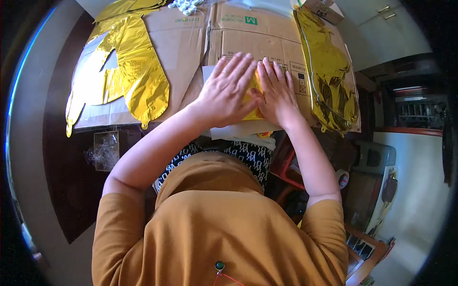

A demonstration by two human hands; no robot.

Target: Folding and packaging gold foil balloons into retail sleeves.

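Both my hands are over a small golden-yellow foil piece (253, 112) near the front edge of a flattened cardboard sheet (183, 57). My left hand (226, 90) has its fingers stretched out and reaches across the foil's left side. Flat on the foil's right side lies my right hand (277, 93), fingers extended, its thumb close to the left hand. Under the foil is a white sheet (234, 130), which sticks out past the cardboard's front edge. Most of the foil is hidden by my hands, so its shape cannot be made out.
A large flat gold foil balloon (148, 86) covers the cardboard's left side; more gold foil balloons (327, 62) are stacked at the right. Small white pieces (186, 5) sit at the far edge. Below are a clear plastic box (106, 151), a red crate (287, 168) and a tape roll (342, 179).
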